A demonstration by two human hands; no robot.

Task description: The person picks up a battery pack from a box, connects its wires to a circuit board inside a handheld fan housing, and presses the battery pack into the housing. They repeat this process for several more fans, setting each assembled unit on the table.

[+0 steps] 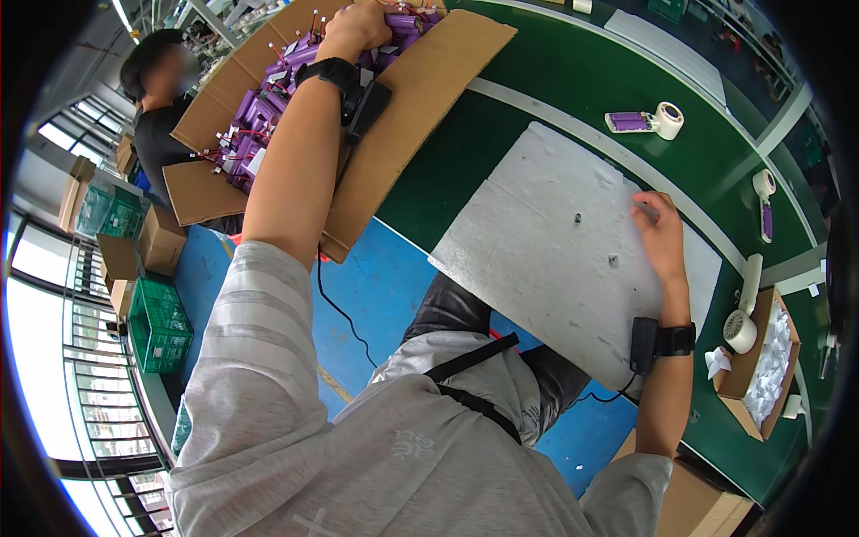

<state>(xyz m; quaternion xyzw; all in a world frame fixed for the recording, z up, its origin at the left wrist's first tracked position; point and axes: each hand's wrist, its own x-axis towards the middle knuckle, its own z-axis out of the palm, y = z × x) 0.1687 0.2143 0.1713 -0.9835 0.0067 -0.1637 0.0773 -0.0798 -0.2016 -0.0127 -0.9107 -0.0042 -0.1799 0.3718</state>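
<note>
My left hand (pixel 356 29) reaches into a cardboard box (pixel 425 98) at the upper left. Its fingers curl down among purple battery packs (pixel 259 116) with red and black wires and white plugs; what they grip is hidden. My right hand (pixel 660 234) rests at the right side of a pale, scuffed board (pixel 537 224), its fingers loosely bent and apart, with nothing plainly held. Two small dark spots mark the board's surface near that hand. Both wrists carry black straps with a black device.
On the green table (pixel 528 67) lie white handheld fans, one (pixel 667 121) with a purple pack showing in its handle. A carton of white pieces (pixel 765 367) stands at the right. Another person (pixel 161 107) is beyond the box. A green crate (pixel 161 324) sits at the left.
</note>
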